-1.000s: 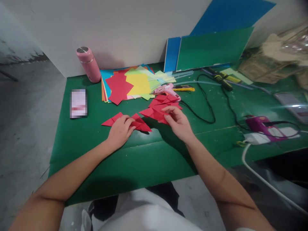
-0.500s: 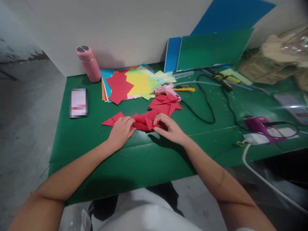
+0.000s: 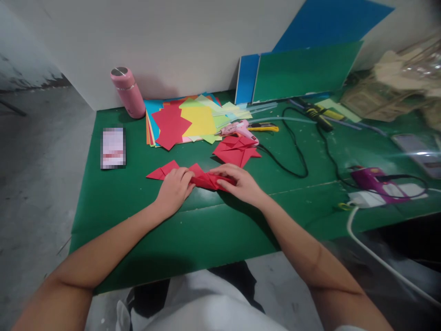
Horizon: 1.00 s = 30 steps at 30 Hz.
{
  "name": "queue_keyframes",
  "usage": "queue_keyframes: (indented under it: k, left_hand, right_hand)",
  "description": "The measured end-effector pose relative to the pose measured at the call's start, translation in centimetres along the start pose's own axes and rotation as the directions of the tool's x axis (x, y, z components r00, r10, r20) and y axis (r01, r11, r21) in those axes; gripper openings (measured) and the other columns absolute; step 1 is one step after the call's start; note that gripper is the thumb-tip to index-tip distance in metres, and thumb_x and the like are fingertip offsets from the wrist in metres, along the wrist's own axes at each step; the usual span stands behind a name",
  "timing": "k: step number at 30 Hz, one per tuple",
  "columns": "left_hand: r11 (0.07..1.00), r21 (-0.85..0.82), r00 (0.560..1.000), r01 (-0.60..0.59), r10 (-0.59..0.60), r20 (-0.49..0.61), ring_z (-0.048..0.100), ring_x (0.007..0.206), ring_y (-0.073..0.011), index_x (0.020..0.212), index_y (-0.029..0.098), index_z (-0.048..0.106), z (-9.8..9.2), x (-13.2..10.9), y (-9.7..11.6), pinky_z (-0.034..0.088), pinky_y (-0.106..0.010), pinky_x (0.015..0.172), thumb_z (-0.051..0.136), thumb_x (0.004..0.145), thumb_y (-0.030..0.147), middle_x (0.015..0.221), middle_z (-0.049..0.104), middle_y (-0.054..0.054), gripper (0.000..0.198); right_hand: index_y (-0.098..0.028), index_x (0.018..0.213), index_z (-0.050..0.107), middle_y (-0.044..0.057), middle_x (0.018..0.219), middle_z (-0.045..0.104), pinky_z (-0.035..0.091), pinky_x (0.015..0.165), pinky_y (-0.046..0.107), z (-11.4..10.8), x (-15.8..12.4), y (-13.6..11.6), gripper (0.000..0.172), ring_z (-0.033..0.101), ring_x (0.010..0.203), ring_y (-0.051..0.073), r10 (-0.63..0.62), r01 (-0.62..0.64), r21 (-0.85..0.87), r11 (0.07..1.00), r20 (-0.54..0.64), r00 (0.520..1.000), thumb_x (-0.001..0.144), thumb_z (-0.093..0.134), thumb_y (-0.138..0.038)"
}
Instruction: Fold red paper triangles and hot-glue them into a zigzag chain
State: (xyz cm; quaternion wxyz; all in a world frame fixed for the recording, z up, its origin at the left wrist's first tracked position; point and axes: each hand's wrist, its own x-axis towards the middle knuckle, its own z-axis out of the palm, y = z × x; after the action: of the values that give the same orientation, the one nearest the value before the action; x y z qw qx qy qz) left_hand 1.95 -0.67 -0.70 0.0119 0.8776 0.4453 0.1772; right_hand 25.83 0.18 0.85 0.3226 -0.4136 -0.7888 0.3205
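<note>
A: How are the two hands set?

B: The left hand [image 3: 174, 191] is curled over folded red paper [image 3: 206, 180], thumb and fingers closed on it against the green table [image 3: 206, 234]. The right hand [image 3: 243, 184] pinches that paper's other end between thumb and fingers.

A: So the paper lies where?

B: Between the hands, with one pointed end poking out left of the left hand. I can't tell whether it's all one piece; the fingers cover parts of it.

A: What's just beyond them?

B: Past the right hand's fingers, another red folded shape [image 3: 236, 151], and right behind it a pink glue gun [image 3: 237, 127] with a yellow cutter [image 3: 270, 128] beside it.

A: Off to the sides?

B: Well right of the right hand, a purple object [image 3: 368, 179] by a white power strip [image 3: 409, 190]. Ahead and left of the left hand, a blurred-out rectangle [image 3: 113, 148].

A: And farthest?

B: Ahead of the left hand, coloured sheets [image 3: 198, 122], then a pink bottle [image 3: 130, 96]. Beyond the right hand, a green board [image 3: 306, 71] leans at the wall.
</note>
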Motion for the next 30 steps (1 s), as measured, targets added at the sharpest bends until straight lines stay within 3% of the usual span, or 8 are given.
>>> queue_keyframes:
  k: [3, 9, 30]
  left_hand:
    - [1.000, 0.011, 1.000, 0.007, -0.007, 0.020, 0.053, 0.086, -0.0222, 0.106, 0.015, 0.059, -0.08, 0.05, 0.13, 0.046, -0.035, 0.077, 0.049, 0.094, 0.023, 0.102, 0.058, -0.011, 0.017]
    - [1.000, 0.006, 1.000, 0.004, -0.004, 0.026, 0.051, 0.084, -0.0207, 0.107, 0.021, 0.062, 0.19, 0.04, 0.05, 0.044, -0.035, 0.074, 0.043, 0.098, 0.027, 0.104, 0.058, -0.010, 0.023]
    - [1.000, -0.017, 0.999, 0.000, 0.001, 0.051, 0.050, 0.084, -0.0215, 0.105, 0.019, 0.063, 0.04, 0.11, -0.14, 0.044, -0.036, 0.076, 0.048, 0.095, 0.032, 0.102, 0.056, -0.010, 0.022]
  right_hand:
    - [-0.027, 0.111, 0.068, 0.005, 0.110, 0.070, 0.050, 0.094, 0.041, 0.11, 0.13, 0.35, 0.026, 0.062, 0.105, 0.020, -0.020, 0.020, -0.010, 1.000, 0.061, 0.998, 0.091, 0.051, -0.023]
    - [-0.028, 0.113, 0.069, 0.005, 0.107, 0.070, 0.052, 0.090, 0.039, 0.25, 0.10, 0.68, 0.030, 0.063, 0.102, 0.018, -0.005, 0.006, -0.009, 1.000, 0.085, 0.996, 0.093, 0.048, -0.021]
    - [-0.027, 0.113, 0.070, 0.006, 0.109, 0.069, 0.052, 0.091, 0.037, 0.01, -0.15, 0.94, 0.031, 0.064, 0.102, 0.017, 0.015, -0.016, 0.004, 1.000, 0.128, 0.992, 0.093, 0.047, -0.019]
